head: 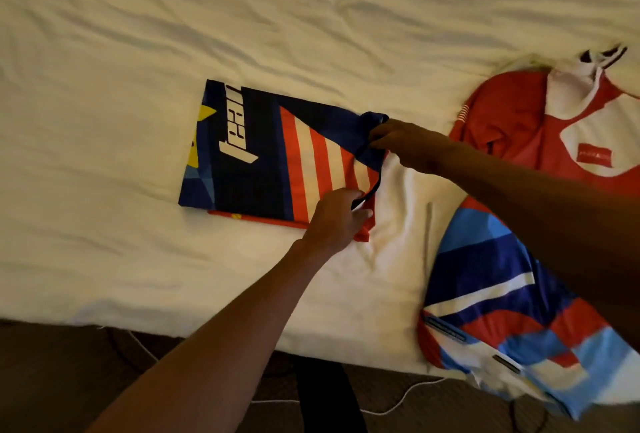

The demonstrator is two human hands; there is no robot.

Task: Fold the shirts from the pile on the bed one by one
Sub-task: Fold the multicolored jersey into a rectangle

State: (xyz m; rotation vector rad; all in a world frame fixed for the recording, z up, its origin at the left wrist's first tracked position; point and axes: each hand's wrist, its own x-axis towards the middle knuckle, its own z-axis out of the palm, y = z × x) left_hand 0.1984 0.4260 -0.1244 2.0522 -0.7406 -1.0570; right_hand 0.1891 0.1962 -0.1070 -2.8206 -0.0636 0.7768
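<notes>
Folded navy striped shirt [273, 155] flat on white bed sheet [138, 51], mid-bed. My left hand [337, 219] pinches its dark near-right edge; my right hand [403, 143] grips far-right corner, fingers curled round cloth. Red-white shirt [540, 124] and blue patterned shirt [502, 301] lie well right.

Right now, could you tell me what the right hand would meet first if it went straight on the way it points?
The right hand points left, so probably the red-and-white stripes of the folded shirt it grips.
</notes>
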